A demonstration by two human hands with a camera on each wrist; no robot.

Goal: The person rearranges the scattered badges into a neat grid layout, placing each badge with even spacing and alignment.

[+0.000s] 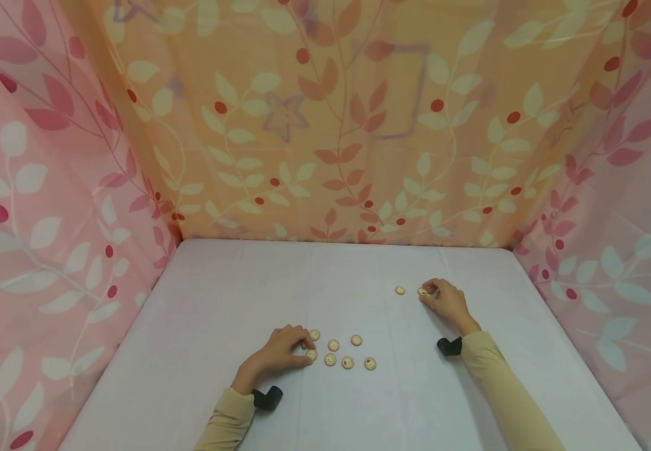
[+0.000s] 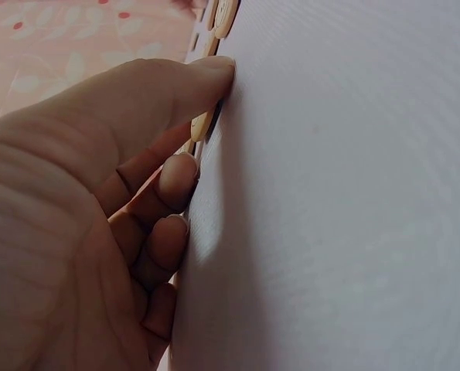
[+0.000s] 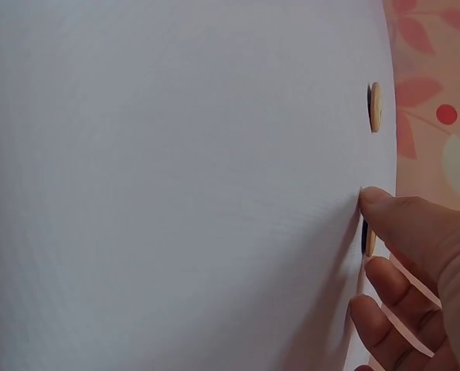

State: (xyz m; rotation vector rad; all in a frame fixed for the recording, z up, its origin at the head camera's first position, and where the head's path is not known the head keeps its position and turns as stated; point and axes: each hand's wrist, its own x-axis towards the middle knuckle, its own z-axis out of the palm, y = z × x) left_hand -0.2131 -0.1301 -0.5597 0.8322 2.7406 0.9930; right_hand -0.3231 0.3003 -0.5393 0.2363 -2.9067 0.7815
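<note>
- Cream sleeves (image 1: 502, 388) come in from the bottom of the head view, each with a small black camera mount at the wrist, and both forearms rest on the white table (image 1: 201, 313).
- Left hand (image 1: 280, 354) sits at the near edge of a cluster of wooden buttons (image 1: 339, 351). Its fingers are curled, with thumb and forefinger pinching the button at the cluster's left end (image 1: 311, 354); the left wrist view shows that button (image 2: 202, 124) caught edge-on between thumb tip and fingers, down against the cloth.
- Right hand (image 1: 446, 300) is further back and to the right, well apart from the cluster. Its fingers are curled too, the tips closed on a single button (image 1: 422, 292) lying on the table; in the right wrist view the thumb (image 3: 384, 202) presses down right beside it.
- One more lone button (image 1: 400, 290) lies just to the left of that one, touching neither hand.
- By my reading, each hand is at the moment of picking up or nudging one button, with the buttons not yet off the surface.
- Lifting next would call for getting a fingertip under the thin rim, since these flat discs sit flush on the cloth and could slip out of a shallow pinch.
- Leaf-patterned curtains (image 1: 325, 125) close in the table on three sides.
</note>
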